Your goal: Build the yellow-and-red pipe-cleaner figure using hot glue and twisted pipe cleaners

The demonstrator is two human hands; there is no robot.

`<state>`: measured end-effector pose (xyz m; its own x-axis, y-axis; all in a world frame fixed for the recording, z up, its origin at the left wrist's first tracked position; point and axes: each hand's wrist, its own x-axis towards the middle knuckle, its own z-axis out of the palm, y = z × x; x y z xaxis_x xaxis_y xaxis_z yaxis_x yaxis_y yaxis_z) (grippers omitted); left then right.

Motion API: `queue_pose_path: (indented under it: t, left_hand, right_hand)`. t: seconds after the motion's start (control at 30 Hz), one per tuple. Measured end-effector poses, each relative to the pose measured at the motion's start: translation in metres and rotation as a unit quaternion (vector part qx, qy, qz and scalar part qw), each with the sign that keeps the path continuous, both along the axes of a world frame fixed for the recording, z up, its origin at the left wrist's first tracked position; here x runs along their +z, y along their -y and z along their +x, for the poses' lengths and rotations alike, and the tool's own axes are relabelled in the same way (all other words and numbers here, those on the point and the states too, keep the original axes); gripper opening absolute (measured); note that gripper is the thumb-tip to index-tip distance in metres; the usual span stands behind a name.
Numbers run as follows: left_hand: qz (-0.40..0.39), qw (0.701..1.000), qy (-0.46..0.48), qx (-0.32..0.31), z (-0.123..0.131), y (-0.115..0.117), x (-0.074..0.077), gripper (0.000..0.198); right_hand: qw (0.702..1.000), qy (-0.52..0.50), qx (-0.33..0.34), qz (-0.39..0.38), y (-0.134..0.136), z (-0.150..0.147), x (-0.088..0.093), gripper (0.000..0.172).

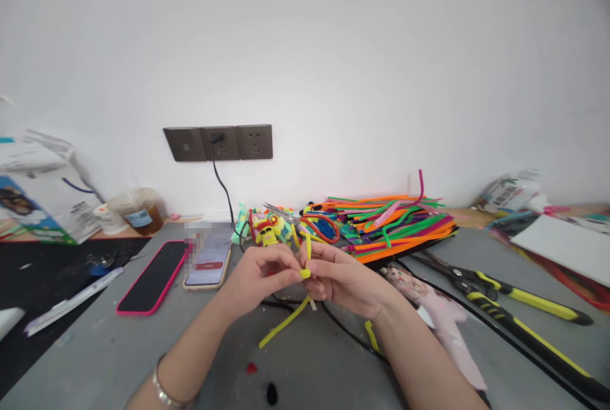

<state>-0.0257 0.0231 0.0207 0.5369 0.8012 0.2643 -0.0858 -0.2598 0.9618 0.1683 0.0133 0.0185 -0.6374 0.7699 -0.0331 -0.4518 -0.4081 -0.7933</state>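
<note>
A yellow pipe cleaner [284,328] is pinched between the fingertips of both my hands over the middle of the grey table. One end stands up between the hands, a small bent part shows at the fingertips, and a long end hangs down to the left. My left hand [269,270] is closed on it from the left, with a bracelet on that wrist. From the other side my right hand [340,276] grips it, thumb against the fingers. Its exact shape inside the fingers is hidden.
Behind the hands lie scissors [281,211], small yellow figures [269,232] and a heap of coloured pipe cleaners [405,225]. Two phones, one pink-cased [155,276] and one lit [210,260], lie left. Yellow-black long-handled cutters [515,308] lie right. A black cable [345,328] crosses the table.
</note>
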Motion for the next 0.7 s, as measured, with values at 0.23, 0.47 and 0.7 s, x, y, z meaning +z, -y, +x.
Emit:
queue_pose_path:
  t: [0.23, 0.47, 0.7]
  left_hand:
    - [-0.032, 0.999, -0.001, -0.014, -0.0024, -0.0007, 0.0013, 0.022]
    - [-0.120, 0.993, 0.020, -0.014, -0.0016, -0.0008, 0.0040, 0.029]
    - [-0.206, 0.977, 0.056, 0.016, 0.0003, -0.0013, -0.0010, 0.035]
  right_hand:
    - [0.999, 0.000, 0.038, 0.004, 0.0009, -0.0009, -0.0011, 0.029]
    - [1.000, 0.019, 0.012, 0.018, 0.0017, -0.0052, -0.0008, 0.036]
    - [0.993, 0.068, -0.062, 0.067, -0.0006, -0.0085, -0.0020, 0.038]
